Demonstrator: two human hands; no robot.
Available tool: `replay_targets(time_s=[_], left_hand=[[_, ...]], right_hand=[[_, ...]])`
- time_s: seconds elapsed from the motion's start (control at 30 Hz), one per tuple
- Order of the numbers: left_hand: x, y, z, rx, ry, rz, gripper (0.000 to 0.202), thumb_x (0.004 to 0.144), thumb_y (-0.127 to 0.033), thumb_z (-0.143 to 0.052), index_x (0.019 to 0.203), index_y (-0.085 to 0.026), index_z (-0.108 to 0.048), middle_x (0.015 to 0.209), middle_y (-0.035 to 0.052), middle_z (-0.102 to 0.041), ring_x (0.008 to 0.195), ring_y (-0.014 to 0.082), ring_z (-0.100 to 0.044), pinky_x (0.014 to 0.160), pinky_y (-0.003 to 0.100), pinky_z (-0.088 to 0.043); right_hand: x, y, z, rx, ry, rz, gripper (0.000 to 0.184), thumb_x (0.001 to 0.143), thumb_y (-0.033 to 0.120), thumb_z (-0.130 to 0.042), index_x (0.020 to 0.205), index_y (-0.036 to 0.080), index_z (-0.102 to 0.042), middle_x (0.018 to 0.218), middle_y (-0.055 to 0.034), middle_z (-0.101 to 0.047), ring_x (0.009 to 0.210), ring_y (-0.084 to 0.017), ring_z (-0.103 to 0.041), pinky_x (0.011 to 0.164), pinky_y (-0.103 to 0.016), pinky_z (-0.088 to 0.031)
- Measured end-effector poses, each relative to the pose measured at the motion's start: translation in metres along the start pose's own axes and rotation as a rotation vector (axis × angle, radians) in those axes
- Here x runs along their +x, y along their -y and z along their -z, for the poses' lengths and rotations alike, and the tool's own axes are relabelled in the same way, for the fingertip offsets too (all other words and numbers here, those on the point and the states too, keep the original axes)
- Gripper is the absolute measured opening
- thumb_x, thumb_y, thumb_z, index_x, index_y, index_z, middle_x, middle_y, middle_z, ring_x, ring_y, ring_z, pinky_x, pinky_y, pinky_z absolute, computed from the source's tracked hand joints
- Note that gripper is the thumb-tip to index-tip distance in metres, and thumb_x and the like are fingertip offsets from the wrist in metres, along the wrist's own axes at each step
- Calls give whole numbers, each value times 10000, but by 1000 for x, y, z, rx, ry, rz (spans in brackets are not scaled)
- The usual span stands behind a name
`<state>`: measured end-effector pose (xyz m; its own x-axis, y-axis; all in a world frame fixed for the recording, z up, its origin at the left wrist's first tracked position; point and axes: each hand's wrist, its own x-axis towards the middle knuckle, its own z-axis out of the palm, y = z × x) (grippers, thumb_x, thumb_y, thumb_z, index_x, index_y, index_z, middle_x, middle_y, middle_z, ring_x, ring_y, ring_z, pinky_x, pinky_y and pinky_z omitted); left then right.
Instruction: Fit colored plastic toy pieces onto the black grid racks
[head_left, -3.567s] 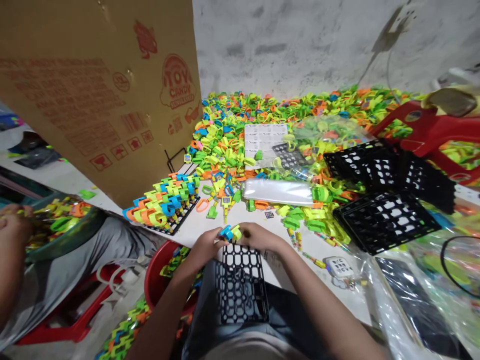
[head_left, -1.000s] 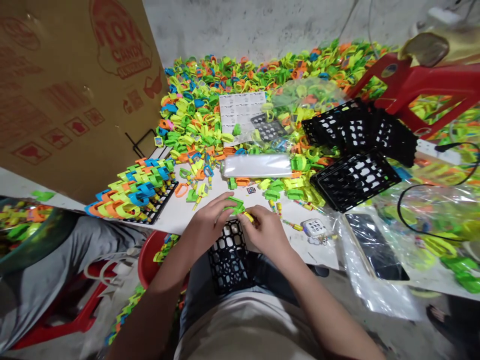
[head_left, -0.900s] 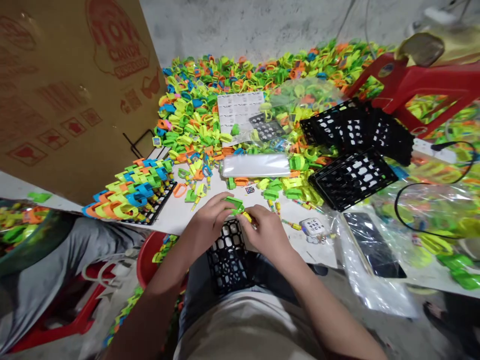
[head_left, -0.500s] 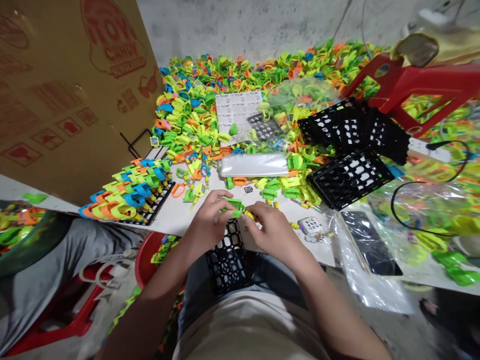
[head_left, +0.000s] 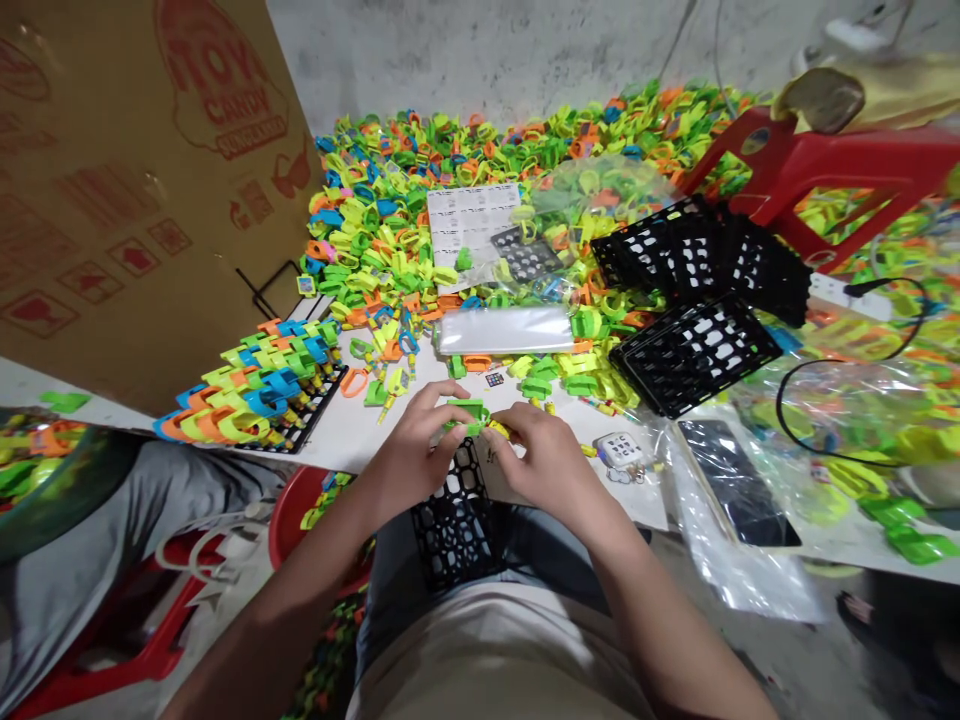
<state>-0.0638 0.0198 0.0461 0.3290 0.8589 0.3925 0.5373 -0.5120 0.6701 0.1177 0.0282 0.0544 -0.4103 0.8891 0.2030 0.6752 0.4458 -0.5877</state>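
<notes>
Between thumb and fingers, my left hand (head_left: 417, 450) grips a green plastic toy watch (head_left: 472, 411) above the table's front edge. My right hand (head_left: 553, 460) pinches a small yellow tube-like piece (head_left: 498, 430) against the right end of the watch; the fingers partly hide where the two meet. Below my hands, a black perforated plastic tray (head_left: 456, 535) slopes from the table edge onto my lap. A tiny card with coloured squares (head_left: 494, 380) lies just beyond my fingers.
To the left, rows of coloured toy watches (head_left: 262, 385) fill another black tray beside a large carton (head_left: 142, 200). Loose watches (head_left: 390, 220) are heaped along the wall. Stacked black trays (head_left: 697, 355), a phone (head_left: 739, 485) and a red stool (head_left: 840, 185) occupy the right. Another person's leg (head_left: 142, 530) is at left.
The view has shifted very slightly. Both hands keep their hold on the green toy watch and the yellow piece, with barely any visible movement.
</notes>
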Motion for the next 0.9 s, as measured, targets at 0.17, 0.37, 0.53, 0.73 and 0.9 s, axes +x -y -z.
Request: replay_targets(time_s=[0.17, 0.37, 0.53, 0.73, 0.9], left_hand=[[-2, -6, -3, -2, -103, 15, 116, 866, -236, -521, 875, -164, -611, 1098, 97, -551, 1082, 178, -520, 945, 327, -412], [-4, -3, -9, -109, -182, 46, 142, 868, -253, -519, 817, -163, -617, 1078, 101, -563, 1082, 189, -533, 926, 341, -433], [-4, 2, -11, -108, -232, 34, 158, 869, -250, -512, 797, -162, -620, 1033, 89, -559, 1068, 184, -538, 945, 340, -426], [-8, 7, -10, -73, -255, 59, 212, 884, -263, -477, 789, -156, -632, 1013, 81, -539, 1046, 188, -532, 926, 343, -433], [-17, -5, -5, -10, -336, 54, 231, 883, -223, -427, 781, -150, -621, 1022, 102, -549, 1029, 200, -539, 913, 368, -453]], right_hand=[[-1, 4, 3, -4, -7, 9, 200, 887, 273, -480, 820, 153, -624, 754, -41, -574, 702, -131, -514, 645, -229, -333], [-3, 11, 2, -42, -15, 18, 199, 883, 261, -469, 850, 149, -629, 785, -50, -577, 732, -146, -534, 650, -239, -344], [-2, 17, -3, -110, -19, 16, 214, 892, 269, -453, 862, 152, -630, 805, -53, -572, 745, -157, -538, 647, -249, -337], [4, 21, -8, -167, -21, 36, 238, 891, 277, -434, 871, 157, -638, 797, -59, -576, 718, -161, -540, 618, -252, -333], [6, 23, -15, -61, -120, 170, 271, 887, 289, -398, 849, 179, -643, 752, -61, -596, 688, -178, -578, 601, -270, -386]])
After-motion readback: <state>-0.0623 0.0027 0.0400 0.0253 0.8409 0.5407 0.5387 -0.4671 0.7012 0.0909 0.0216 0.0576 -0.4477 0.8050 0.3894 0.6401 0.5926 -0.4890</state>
